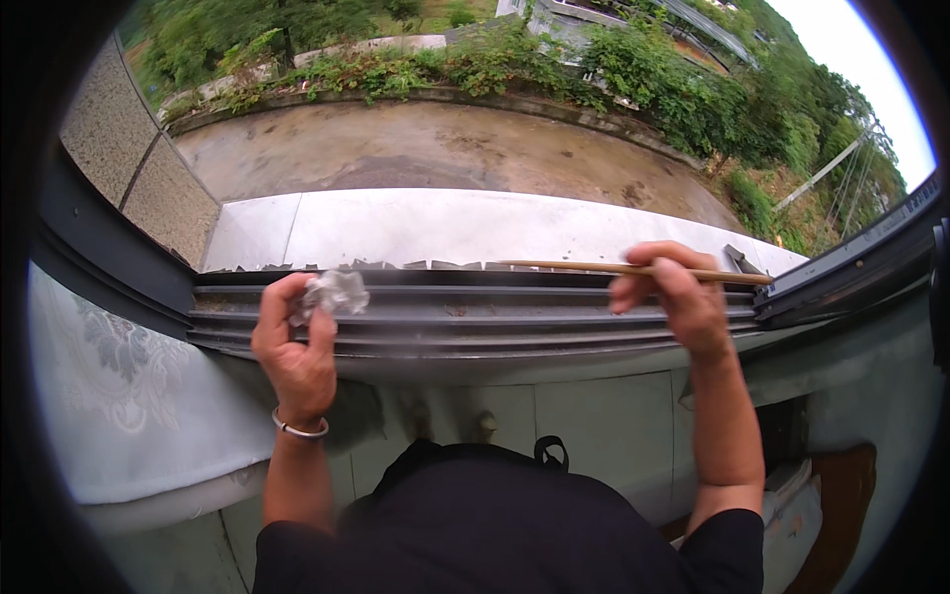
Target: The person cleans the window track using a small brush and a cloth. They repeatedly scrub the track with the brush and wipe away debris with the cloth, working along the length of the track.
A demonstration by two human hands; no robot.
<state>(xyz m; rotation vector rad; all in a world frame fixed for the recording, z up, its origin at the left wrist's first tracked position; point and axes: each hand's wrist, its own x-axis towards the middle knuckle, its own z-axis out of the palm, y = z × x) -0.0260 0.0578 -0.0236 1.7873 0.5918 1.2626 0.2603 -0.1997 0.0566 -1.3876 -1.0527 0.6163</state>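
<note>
Between the thumb and fingers of my left hand is a crumpled white tissue or paper wad, held above the left part of the window track. My right hand grips a thin wooden stick, like a chopstick, whose tapered end points left. The stick lies nearly level over the outer edge of the track on the right. Below both hands runs the dark metal sliding-window track, with several parallel grooves. Brown dirt specks show in one groove near its middle.
Dark window frame uprights bound the opening at left and right. Outside is a white tiled ledge with ragged sealant along its inner edge. A patterned pale cloth hangs at left. A brown wooden piece stands at lower right.
</note>
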